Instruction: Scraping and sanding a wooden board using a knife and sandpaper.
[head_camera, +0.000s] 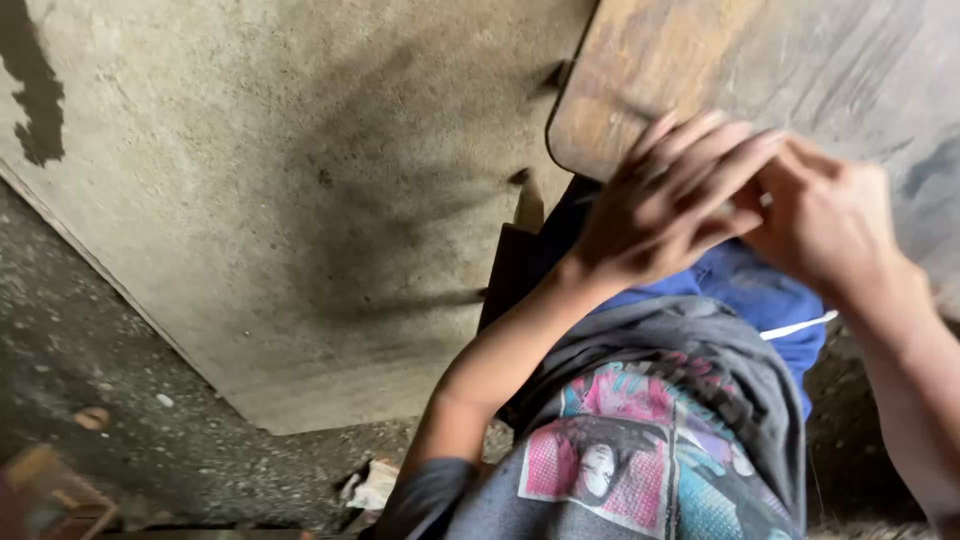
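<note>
My left hand (665, 205) and my right hand (825, 225) meet in front of my body, over the near edge of a worn wooden board (700, 60). The left hand is blurred, its fingers spread and laid across the right hand's fingers. The right hand's fingers are curled where the two hands touch. A small pale bit shows between them, too blurred to tell what it is. Below the hands I see my grey printed shirt (640, 450) and blue shorts (760, 295) with a white cord.
A large stained concrete slab (280, 200) fills the left and upper view. Rough dark ground (90, 370) lies beyond its edge at the left. Scraps of pale paper (372, 487) and a brown wooden piece (45, 490) lie at the bottom left.
</note>
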